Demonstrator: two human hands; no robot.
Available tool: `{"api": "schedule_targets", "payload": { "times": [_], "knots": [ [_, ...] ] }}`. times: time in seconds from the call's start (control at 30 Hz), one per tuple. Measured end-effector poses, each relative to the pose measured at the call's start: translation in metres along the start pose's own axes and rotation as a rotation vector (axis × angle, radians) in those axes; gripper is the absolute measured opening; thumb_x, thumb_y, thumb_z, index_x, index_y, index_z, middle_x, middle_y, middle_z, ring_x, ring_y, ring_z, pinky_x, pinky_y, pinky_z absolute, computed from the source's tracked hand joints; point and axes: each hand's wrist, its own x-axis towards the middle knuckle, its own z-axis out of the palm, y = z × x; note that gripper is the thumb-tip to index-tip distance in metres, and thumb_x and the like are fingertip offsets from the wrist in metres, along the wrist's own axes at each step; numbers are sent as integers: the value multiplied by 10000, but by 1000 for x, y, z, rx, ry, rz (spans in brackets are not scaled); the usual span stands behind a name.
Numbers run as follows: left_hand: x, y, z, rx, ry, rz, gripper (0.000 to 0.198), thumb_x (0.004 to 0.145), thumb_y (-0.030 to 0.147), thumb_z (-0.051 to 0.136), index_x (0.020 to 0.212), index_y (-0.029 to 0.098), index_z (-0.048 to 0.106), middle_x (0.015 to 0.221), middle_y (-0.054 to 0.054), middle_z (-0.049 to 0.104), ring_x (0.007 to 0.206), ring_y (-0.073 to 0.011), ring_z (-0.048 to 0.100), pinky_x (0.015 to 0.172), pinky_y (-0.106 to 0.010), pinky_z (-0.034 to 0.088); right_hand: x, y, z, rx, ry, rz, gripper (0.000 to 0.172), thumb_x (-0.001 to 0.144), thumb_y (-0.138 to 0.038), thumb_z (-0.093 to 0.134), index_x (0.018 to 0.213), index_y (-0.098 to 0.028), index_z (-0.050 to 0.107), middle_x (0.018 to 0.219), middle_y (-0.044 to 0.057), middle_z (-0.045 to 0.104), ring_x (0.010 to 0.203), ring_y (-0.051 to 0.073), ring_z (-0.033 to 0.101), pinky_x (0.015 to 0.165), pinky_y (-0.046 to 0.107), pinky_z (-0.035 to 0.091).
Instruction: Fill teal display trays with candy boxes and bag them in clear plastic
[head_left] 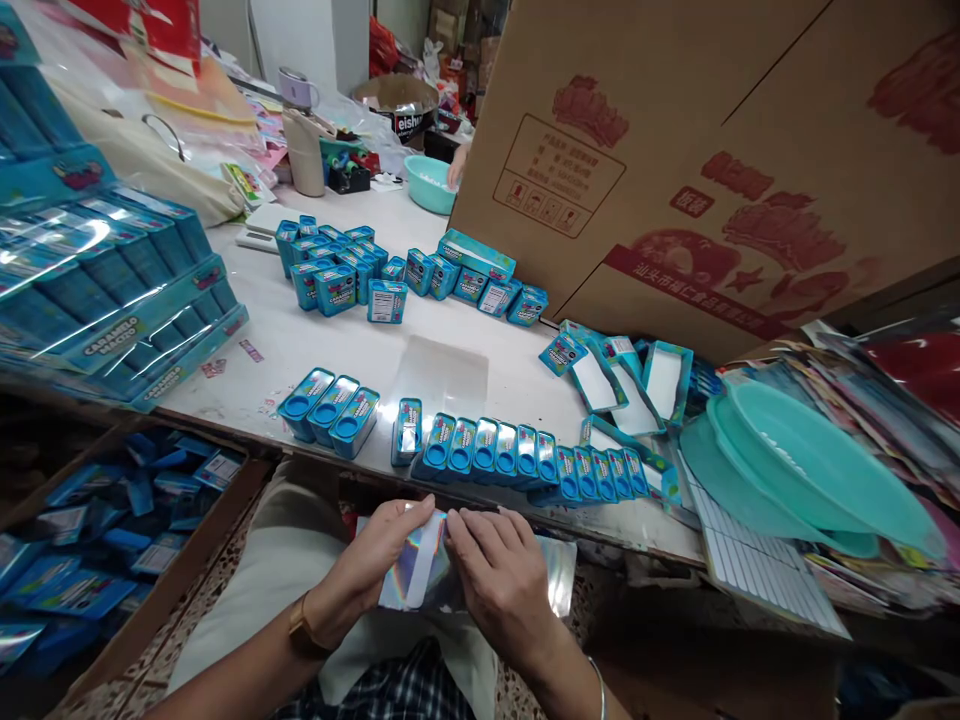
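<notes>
Over my lap, just in front of the table edge, is a shiny silver rainbow-sheen sheet (pixel 405 572) with a pale strip across it. My left hand (pixel 379 548) pinches its left part, thumb on top. Curled over its middle, my right hand (pixel 501 570) presses its fingertips close to my left thumb. Part of the sheet shows past the right hand; the rest is hidden under the fingers. Beyond my hands, a row of small blue candy boxes (pixel 484 447) lines the table edge. Three more blue boxes (pixel 330 408) stand left of it.
Stacked blue display cartons (pixel 112 330) rise at left, above an open cardboard box (pixel 187 535) of blue packs. More blue boxes (pixel 337 285) stand farther back. A large brown carton (pixel 675 110) blocks the back right. Green basins (pixel 817 460) and open blue trays (pixel 666 385) lie at right.
</notes>
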Motion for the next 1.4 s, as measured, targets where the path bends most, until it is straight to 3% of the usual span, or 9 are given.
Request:
{"api": "schedule_targets", "payload": {
  "times": [0.17, 0.33, 0.47, 0.6, 0.77, 0.87, 1.13, 1.27, 1.4],
  "knots": [
    [1, -1, 0, -12, -23, -12, 485, 712, 593, 742, 617, 144, 587, 582, -4, 568, 534, -115, 462, 544, -230, 344, -1, 0, -1, 31, 36, -12, 367, 932, -141, 481, 1281, -190, 585, 1201, 137, 685, 1055, 302, 624, 913, 499, 470],
    [9, -4, -3, 134, -14, 83, 493, 776, 604, 676, 630, 139, 602, 572, 14, 520, 533, -102, 411, 522, -219, 303, 7, -5, 0, 223, 104, 97, 248, 911, -82, 506, 1097, -201, 616, 1066, 111, 675, 977, 253, 598, 839, 418, 510],
    [26, -18, -13, 220, 67, 274, 448, 772, 570, 693, 803, 123, 700, 710, -27, 632, 644, -139, 512, 604, -234, 393, 18, -12, -13, 478, 99, 153, 173, 925, -69, 497, 982, -210, 580, 981, 77, 639, 925, 211, 578, 791, 364, 508],
    [37, -28, -20, 173, 115, 313, 430, 750, 529, 735, 906, 130, 705, 819, -48, 690, 731, -162, 578, 683, -255, 449, 27, -14, -32, 652, 3, 178, 142, 949, -81, 479, 955, -203, 551, 959, 63, 609, 920, 185, 573, 772, 323, 507],
    [34, -21, -22, 10, 69, 181, 528, 650, 559, 805, 935, 130, 687, 684, -13, 652, 584, -129, 551, 575, -236, 416, 25, -11, -27, 340, 106, 6, 186, 890, -21, 516, 980, -170, 583, 983, 98, 611, 915, 218, 546, 774, 353, 498],
    [23, -13, -20, 7, -5, 112, 523, 729, 574, 750, 1011, 142, 666, 655, 2, 629, 543, -112, 530, 526, -214, 362, 17, -7, -8, 140, 127, -44, 187, 868, -23, 554, 988, -155, 611, 932, 101, 616, 844, 222, 530, 714, 352, 486],
    [10, -7, -18, 69, -81, 56, 558, 660, 412, 853, 1085, 121, 636, 731, 30, 596, 626, -85, 501, 591, -199, 364, 5, 2, 21, 147, 140, -110, 235, 893, -38, 513, 1088, -130, 605, 959, 121, 682, 852, 235, 588, 722, 373, 515],
    [20, -15, -22, 33, -84, 47, 490, 657, 333, 825, 1059, 122, 643, 655, 54, 553, 566, -78, 457, 559, -206, 340, 0, -6, 14, 220, 136, -147, 243, 876, -27, 523, 1084, -131, 594, 1021, 128, 700, 941, 254, 615, 807, 400, 524],
    [35, -25, -31, 151, 69, 155, 332, 662, 300, 781, 922, 116, 690, 680, 11, 601, 607, -112, 505, 601, -233, 389, 0, -21, -16, 421, 188, -112, 249, 853, 12, 497, 1026, -151, 572, 953, 114, 683, 933, 231, 612, 812, 374, 516]
  ]
}}
